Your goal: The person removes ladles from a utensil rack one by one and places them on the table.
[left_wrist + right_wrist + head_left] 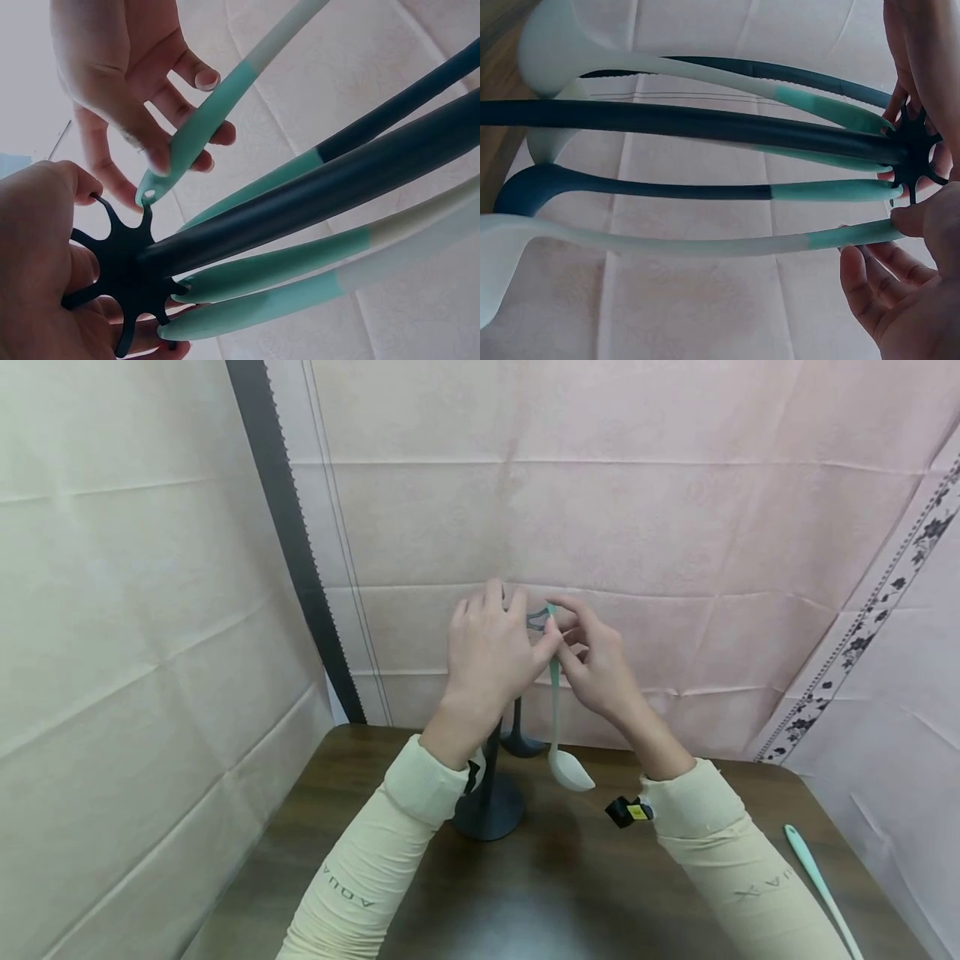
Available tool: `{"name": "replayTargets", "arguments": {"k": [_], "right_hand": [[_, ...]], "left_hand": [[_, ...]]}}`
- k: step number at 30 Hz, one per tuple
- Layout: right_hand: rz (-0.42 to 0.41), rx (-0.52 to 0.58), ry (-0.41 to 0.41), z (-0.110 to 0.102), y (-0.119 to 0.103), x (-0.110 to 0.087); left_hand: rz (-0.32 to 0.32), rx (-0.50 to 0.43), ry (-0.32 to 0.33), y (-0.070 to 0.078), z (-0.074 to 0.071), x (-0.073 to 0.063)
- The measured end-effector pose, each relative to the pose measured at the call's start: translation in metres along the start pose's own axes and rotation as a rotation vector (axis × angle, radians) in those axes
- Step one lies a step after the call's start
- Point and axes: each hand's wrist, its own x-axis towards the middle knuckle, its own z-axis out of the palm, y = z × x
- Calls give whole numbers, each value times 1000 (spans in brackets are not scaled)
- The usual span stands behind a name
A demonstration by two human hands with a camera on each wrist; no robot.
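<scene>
A white ladle (572,770) with a pale green handle hangs upright, bowl down, beside the dark utensil stand (487,814). My right hand (600,664) pinches the top of its handle between thumb and fingers. In the left wrist view the handle's holed end is right at one hook of the stand's star-shaped top (124,266). My left hand (483,652) grips that top from above, fingers curled around the hooks. A dark ladle (536,191) and several other green-handled utensils hang from the stand, partly hidden behind its pole.
On the right of the brown table (570,893) lies a utensil with a green handle (806,856), partly behind the right sleeve. Pale cloth hangs (600,527) behind the table and along both sides.
</scene>
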Motion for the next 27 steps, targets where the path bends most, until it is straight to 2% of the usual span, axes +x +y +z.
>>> {"name": "replayTargets", "arguments": {"k": [5,12,22,27], "right_hand": [[22,26,-4,-3,3,-5],[4,13,3,-3,3,-6],[2,6,23,-2,0,-4],[17,45,35,-6,0,-5]], "left_hand": [[3,-13,10,0,2,-1],[9,-15,33,-3,3,-1],[9,-27,37,-2,3,-1],[5,-14,19,-1,2,-1]]}}
